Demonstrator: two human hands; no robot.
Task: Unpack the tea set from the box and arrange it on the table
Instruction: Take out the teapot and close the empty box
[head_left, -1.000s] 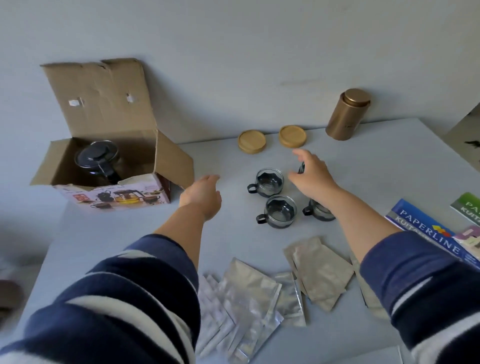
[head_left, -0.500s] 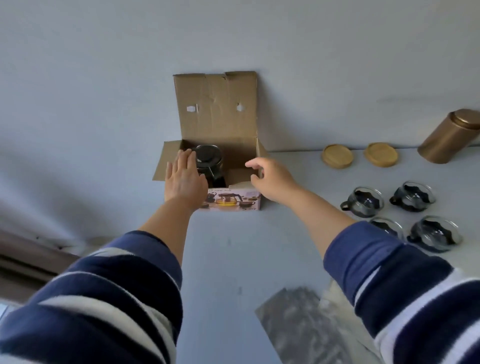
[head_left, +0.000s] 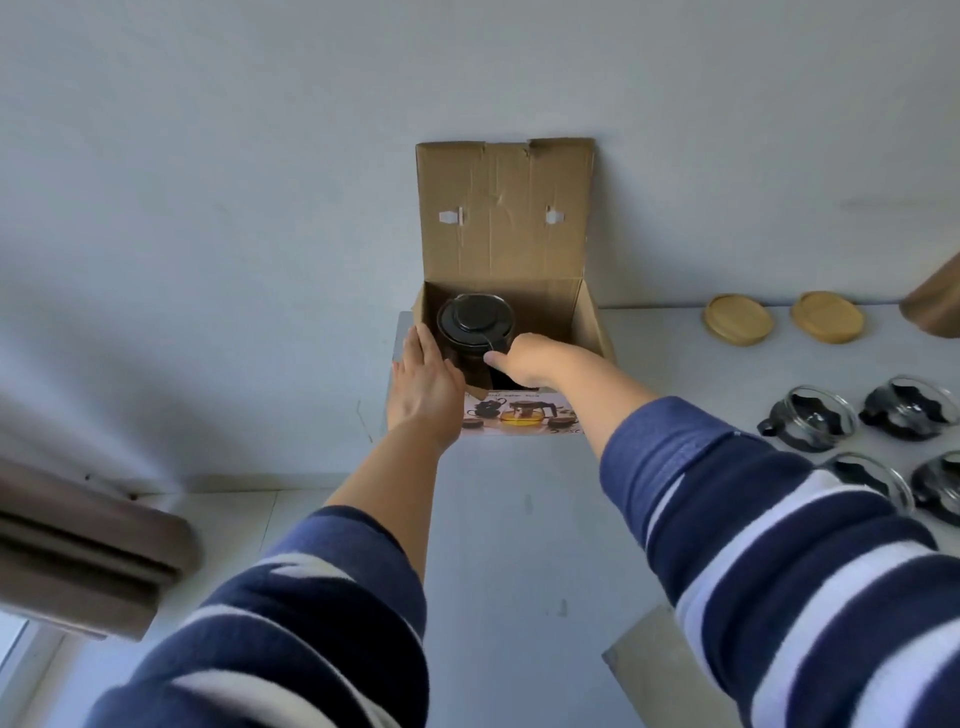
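The open cardboard box (head_left: 584, 322) stands at the table's far left corner, lid flap raised against the wall. Inside, on the left, sits the glass teapot (head_left: 474, 318) with a black lid. My right hand (head_left: 524, 358) reaches into the box, fingers curled around the teapot's black handle. My left hand (head_left: 426, 382) lies flat with fingers extended against the box's left front corner, beside the teapot. Several glass cups (head_left: 810, 418) in black holders stand on the table at the right.
Two round wooden coasters (head_left: 737, 319) lie by the wall, with a gold canister (head_left: 932, 306) at the right edge. A foil packet (head_left: 660, 670) lies near the bottom. The grey table (head_left: 519, 519) ends just left of the box; floor lies below.
My view has swung left from the cups to the box. Both hands moved to the box; the right hand went inside onto the teapot's handle, and the left settled on the left corner.
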